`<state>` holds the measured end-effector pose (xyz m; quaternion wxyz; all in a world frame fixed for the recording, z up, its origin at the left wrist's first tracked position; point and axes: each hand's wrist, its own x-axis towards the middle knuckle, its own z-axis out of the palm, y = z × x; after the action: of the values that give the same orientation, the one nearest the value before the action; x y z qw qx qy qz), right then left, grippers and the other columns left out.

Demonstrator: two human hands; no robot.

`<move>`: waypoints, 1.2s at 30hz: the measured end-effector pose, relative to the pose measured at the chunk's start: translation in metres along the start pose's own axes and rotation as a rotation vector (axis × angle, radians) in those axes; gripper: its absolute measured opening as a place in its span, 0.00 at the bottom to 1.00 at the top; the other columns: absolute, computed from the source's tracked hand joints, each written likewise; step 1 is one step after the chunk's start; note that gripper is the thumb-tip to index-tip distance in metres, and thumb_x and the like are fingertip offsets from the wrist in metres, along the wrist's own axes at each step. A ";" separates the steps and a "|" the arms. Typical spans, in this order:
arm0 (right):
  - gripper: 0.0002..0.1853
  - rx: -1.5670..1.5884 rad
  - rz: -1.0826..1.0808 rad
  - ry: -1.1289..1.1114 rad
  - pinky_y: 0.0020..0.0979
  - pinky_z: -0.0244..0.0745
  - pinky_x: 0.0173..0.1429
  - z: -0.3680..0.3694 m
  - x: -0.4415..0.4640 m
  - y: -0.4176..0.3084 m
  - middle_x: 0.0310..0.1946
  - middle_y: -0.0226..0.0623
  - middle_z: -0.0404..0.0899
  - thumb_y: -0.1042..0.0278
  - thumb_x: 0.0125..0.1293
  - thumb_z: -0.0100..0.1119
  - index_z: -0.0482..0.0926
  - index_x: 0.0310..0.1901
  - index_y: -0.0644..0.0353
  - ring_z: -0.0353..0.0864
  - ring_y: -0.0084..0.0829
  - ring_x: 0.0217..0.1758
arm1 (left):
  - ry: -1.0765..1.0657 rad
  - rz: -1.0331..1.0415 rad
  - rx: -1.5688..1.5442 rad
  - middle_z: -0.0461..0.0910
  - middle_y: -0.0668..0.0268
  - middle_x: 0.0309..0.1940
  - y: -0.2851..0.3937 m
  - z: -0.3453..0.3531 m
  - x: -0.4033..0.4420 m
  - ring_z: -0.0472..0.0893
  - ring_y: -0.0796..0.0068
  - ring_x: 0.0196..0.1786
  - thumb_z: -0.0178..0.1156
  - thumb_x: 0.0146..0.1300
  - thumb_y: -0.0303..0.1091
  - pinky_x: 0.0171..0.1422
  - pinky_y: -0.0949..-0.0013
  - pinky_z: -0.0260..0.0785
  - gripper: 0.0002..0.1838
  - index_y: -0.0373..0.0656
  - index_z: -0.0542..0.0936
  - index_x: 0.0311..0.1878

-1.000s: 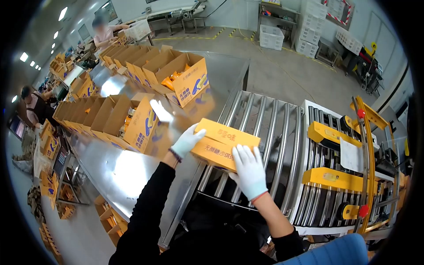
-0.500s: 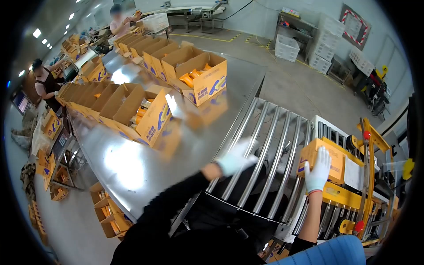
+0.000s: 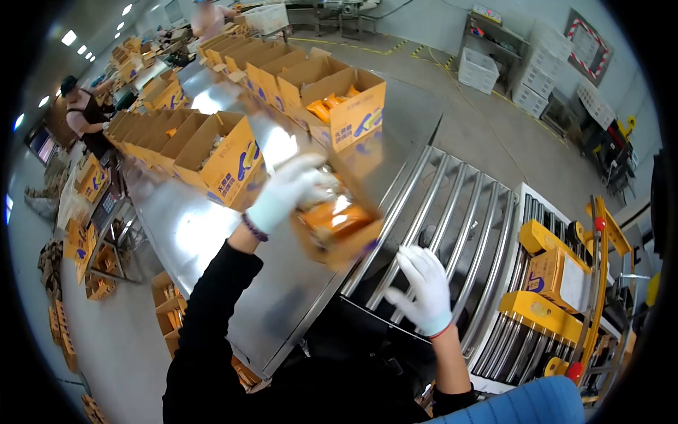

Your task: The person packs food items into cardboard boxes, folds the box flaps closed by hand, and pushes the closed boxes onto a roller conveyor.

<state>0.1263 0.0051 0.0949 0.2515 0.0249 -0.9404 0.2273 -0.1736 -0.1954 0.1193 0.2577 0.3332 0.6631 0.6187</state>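
My left hand, in a white glove and blurred by motion, grips the far left edge of an open yellow box holding orange packets. That box hangs tilted over the right edge of the metal table. My right hand, gloved too, is over the rollers with its fingers apart and nothing in it. A closed yellow box sits between the yellow guides of the machine at the right.
Two rows of open boxes stand on the table, some with orange packets. One co-worker stands at the far left, another person at the back. White crates and a blue padded object are also in view.
The closed box has gone right into the machine, and my right hand has let go of it and moved back left. My left hand has taken an open box from the near row.
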 end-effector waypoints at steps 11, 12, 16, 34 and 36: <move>0.23 0.207 0.119 -0.097 0.45 0.64 0.78 -0.003 -0.006 0.045 0.57 0.41 0.85 0.52 0.70 0.63 0.84 0.58 0.60 0.79 0.38 0.67 | 0.138 0.048 0.239 0.81 0.61 0.56 -0.020 0.057 0.009 0.80 0.73 0.60 0.62 0.75 0.47 0.66 0.67 0.73 0.29 0.36 0.74 0.69; 0.23 0.197 0.108 -0.097 0.45 0.64 0.78 -0.006 0.001 0.048 0.57 0.41 0.85 0.52 0.70 0.63 0.84 0.58 0.60 0.79 0.38 0.67 | 0.146 0.060 0.233 0.81 0.61 0.56 -0.033 0.053 0.020 0.80 0.73 0.60 0.62 0.75 0.47 0.66 0.67 0.73 0.29 0.36 0.74 0.69; 0.26 0.049 0.049 -0.260 0.43 0.61 0.79 -0.008 0.004 0.040 0.60 0.41 0.83 0.52 0.69 0.64 0.80 0.63 0.60 0.76 0.38 0.70 | 0.372 0.023 -0.529 0.78 0.56 0.62 -0.077 0.020 0.044 0.76 0.68 0.67 0.57 0.77 0.50 0.67 0.63 0.73 0.32 0.34 0.70 0.72; 0.57 -0.415 0.409 -0.143 0.53 0.49 0.85 0.006 -0.006 0.026 0.72 0.48 0.68 0.48 0.44 0.83 0.64 0.73 0.66 0.63 0.47 0.77 | -0.247 -0.197 -0.215 0.80 0.56 0.61 -0.076 0.111 0.079 0.79 0.71 0.64 0.66 0.73 0.46 0.67 0.66 0.73 0.33 0.32 0.70 0.71; 0.58 -0.512 0.457 -0.154 0.52 0.46 0.87 -0.016 -0.024 0.043 0.74 0.47 0.67 0.50 0.44 0.84 0.63 0.75 0.65 0.62 0.45 0.79 | -0.119 -0.152 -0.130 0.82 0.59 0.57 -0.068 0.151 0.080 0.83 0.73 0.55 0.67 0.72 0.40 0.61 0.69 0.77 0.30 0.31 0.72 0.69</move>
<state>0.1475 0.0486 0.0778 0.1204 -0.2329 -0.9645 0.0317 -0.1194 -0.0377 0.0420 0.3638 0.3006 0.6286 0.6182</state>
